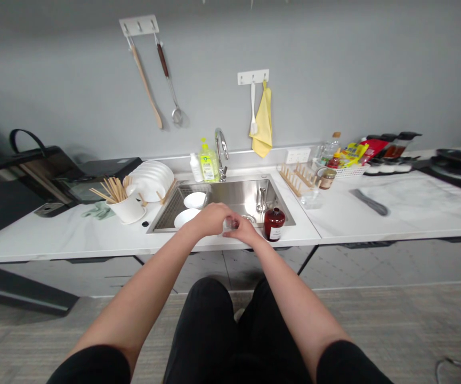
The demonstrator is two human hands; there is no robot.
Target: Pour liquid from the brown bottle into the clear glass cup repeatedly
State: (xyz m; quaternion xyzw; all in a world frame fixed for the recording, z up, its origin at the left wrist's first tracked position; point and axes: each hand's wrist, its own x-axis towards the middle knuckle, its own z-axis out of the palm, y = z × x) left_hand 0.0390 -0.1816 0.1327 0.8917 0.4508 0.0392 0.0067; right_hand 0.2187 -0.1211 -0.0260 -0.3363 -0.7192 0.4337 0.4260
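L hand [213, 218] curled, R hand [246, 230] fingers closed, both together over front of sink, small clear glass cup [227, 224] pinched btwn them. Just R of hands: dark red bottle [274, 224] at front rim of steel sink [243, 194]. L of hands, in sink: 2 white bowls [188, 209]. Farther L: white mug [127, 208] w/ wooden chopsticks [112, 189].

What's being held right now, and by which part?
A small clear item, perhaps a glass, sits between the left hand and right hand, closed on it from either side. The fingers hide too much to tell which part is gripped.
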